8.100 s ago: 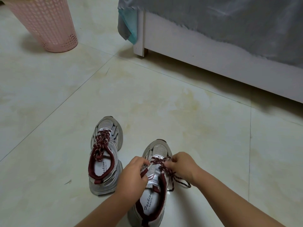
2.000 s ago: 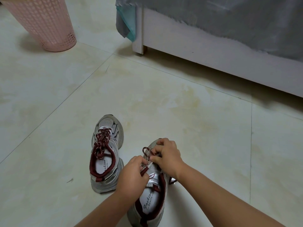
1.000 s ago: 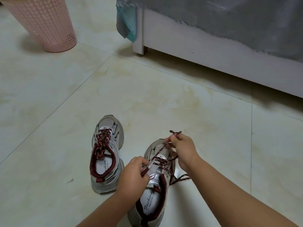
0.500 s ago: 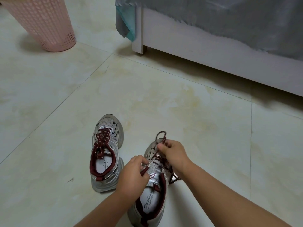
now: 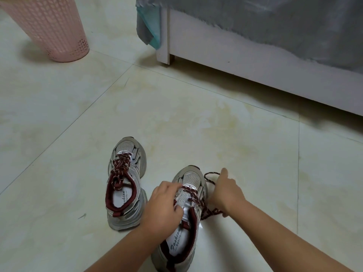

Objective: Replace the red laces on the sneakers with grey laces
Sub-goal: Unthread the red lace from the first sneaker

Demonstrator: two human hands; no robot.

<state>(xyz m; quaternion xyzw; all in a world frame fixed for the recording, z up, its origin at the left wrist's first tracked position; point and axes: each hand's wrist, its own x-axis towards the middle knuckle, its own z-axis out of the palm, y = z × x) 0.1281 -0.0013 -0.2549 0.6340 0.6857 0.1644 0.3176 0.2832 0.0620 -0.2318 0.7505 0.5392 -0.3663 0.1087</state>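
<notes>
The left hand [image 5: 164, 206] grips the near sneaker [image 5: 183, 218]; at its 3 o'clock the right hand [image 5: 225, 191] seemingly pinches the red lace [image 5: 209, 176] — grip partly hidden.

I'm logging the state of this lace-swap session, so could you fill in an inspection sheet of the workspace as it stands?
Surface: pale tiled floor, glossy, faint yellowish marks.
Job's things: left sneaker fully laced in red, untouched; right sneaker partly unlaced, its red lace pulled out to the right side. Grey laces: nothing seen.
Clutter: small dark speck on the floor left of the sneakers.
Grippers: left hand grips the right sneaker at the tongue; right hand pinches the lace beside the toe.
Cables: nothing seen.
Surroundings: pink mesh bin far left; white bed frame under a grey cover.
</notes>
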